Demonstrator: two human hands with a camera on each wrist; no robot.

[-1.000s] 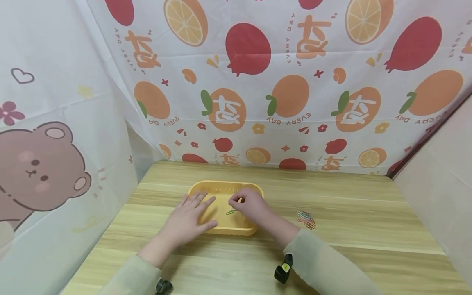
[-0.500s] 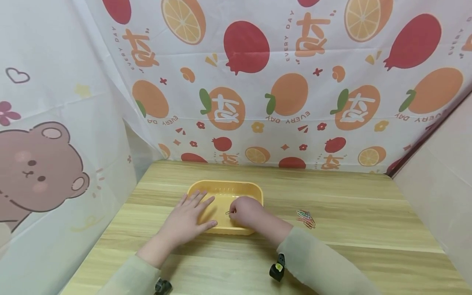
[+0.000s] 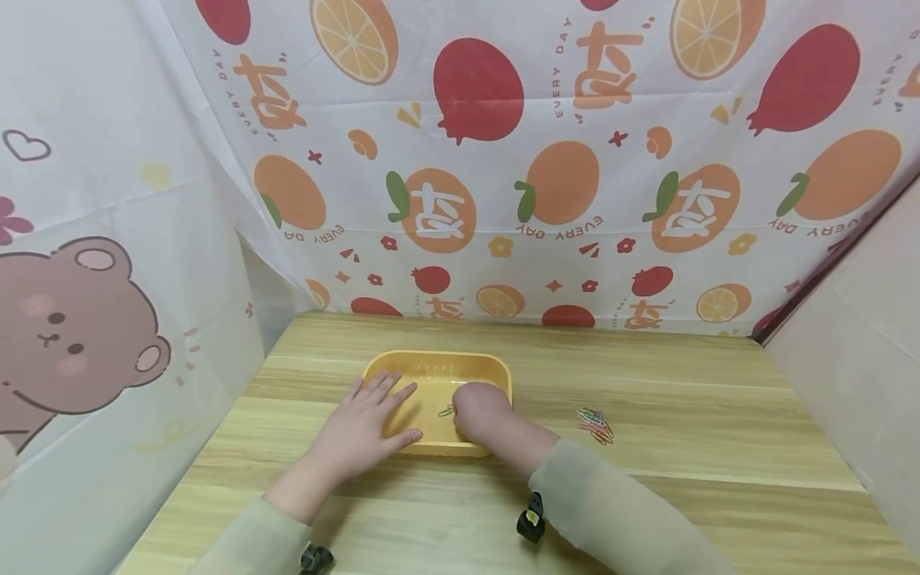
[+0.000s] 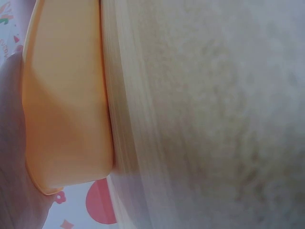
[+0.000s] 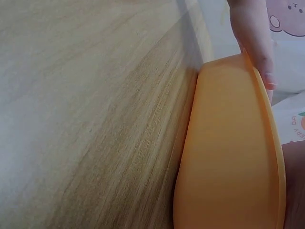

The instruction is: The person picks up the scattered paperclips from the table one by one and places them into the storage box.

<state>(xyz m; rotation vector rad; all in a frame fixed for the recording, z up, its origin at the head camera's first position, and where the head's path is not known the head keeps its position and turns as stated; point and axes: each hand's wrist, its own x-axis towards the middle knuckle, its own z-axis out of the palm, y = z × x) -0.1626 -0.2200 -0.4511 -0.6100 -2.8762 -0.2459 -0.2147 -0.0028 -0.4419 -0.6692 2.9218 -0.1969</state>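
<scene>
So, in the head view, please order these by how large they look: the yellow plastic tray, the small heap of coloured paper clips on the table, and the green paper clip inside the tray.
1. Yellow plastic tray, clearly largest.
2. Heap of coloured paper clips on the wooden table.
3. Green paper clip, smallest, beside the right hand.

Right hand [image 3: 480, 407] over the yellow tray [image 3: 437, 363], its fingers curled out of sight, grip impossible to tell, green clip [image 3: 447, 412] in the tray too small to make out, wrist views showing only the tray's blurred outer wall.
</scene>
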